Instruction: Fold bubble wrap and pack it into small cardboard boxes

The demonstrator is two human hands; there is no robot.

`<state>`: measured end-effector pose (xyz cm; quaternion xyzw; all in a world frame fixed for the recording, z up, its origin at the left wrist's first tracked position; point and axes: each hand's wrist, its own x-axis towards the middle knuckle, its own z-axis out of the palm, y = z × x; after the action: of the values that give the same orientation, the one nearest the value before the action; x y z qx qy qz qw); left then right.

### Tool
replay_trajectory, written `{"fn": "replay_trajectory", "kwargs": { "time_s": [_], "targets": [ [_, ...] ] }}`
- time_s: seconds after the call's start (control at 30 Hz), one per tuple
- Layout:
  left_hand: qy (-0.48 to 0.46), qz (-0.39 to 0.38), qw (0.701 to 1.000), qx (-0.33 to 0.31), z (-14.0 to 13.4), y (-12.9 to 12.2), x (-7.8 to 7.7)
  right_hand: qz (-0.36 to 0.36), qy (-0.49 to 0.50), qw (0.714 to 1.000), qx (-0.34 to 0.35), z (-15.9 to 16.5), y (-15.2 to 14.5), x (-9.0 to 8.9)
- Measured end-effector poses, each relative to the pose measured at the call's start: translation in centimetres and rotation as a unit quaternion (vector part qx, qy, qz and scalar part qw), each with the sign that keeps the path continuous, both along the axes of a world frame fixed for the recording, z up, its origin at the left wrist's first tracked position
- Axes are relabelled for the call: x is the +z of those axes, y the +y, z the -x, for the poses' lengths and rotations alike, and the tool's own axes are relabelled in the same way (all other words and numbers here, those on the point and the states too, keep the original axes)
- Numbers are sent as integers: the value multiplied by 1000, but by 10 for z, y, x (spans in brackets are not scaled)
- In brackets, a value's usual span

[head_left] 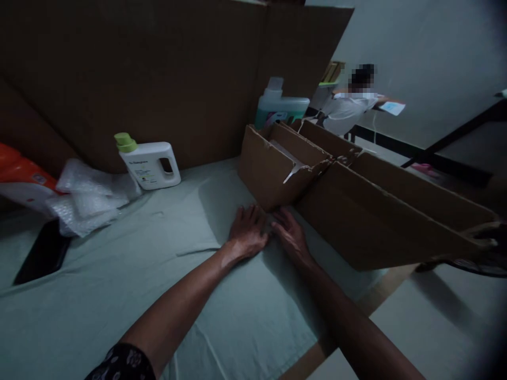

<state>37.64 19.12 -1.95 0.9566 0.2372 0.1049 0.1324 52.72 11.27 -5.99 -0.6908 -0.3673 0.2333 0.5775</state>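
Observation:
My left hand [249,230] lies palm down on the pale green cloth [166,264], its fingers stretched toward the lower front edge of a small cardboard box [271,169]. Close beside it, my right hand [292,236] has its thumb apart from its fingers, and the fingertips are at the bottom edge of that box. I cannot tell whether the fingertips touch the cardboard. No object shows in either hand. A longer open-topped cardboard box [380,216] adjoins the small one on the right.
A white bottle with a green cap [148,164], bubble wrap [89,195], an orange-and-white container [27,179] and a dark phone-like slab [43,252] are on the left. A teal bottle [281,108] stands behind the boxes, before a tall cardboard panel [178,79]. A person [346,111] sits farther back.

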Motion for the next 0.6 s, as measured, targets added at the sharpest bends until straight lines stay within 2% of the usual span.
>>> {"fn": "replay_trajectory", "kwargs": {
  "time_s": [0.17, 0.37, 0.5, 0.6],
  "targets": [
    [10, -1, 1000, -27, 32, -33, 1, 0, -21, 1000, -4, 0, 4, 5],
    [6, 34, 999, -39, 88, -84, 2, 37, -84, 995, -24, 2, 10, 13],
    [15, 68, 996, -47, 135, -118, 6, 76, -175, 981, -29, 7, 13, 18],
    [19, 75, 995, -70, 175, -136, 10, 99, -287, 953, -12, 25, 13, 22]
  ]
}}
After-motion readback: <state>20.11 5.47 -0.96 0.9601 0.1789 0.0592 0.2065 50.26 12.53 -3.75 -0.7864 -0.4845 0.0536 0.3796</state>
